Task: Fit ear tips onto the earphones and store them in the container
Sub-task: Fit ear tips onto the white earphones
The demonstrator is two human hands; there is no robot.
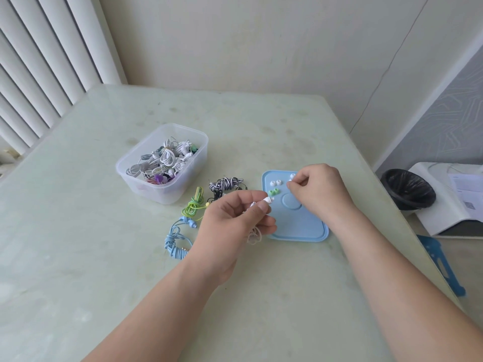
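Observation:
My left hand (232,220) grips a white earphone (268,200), its bare nozzle poking out to the right and its coiled cord hanging below my fingers. Over the far edge of the blue lid (311,231), my right hand (317,189) pinches a white ear tip (290,180). On the lid lie two white ear tips (275,183) and two green ear tips (273,191). A clear container (146,186) holds several coiled earphones. Green earphones (193,206), blue earphones (175,240) and black-and-white striped earphones (225,184) lie on the table between container and lid.
The pale green table (91,257) runs to a wall corner at the back and window blinds (39,61) on the left. Past the table's right edge stand a black-lined bin (407,190), a white device (444,202) and a blue stool (441,262).

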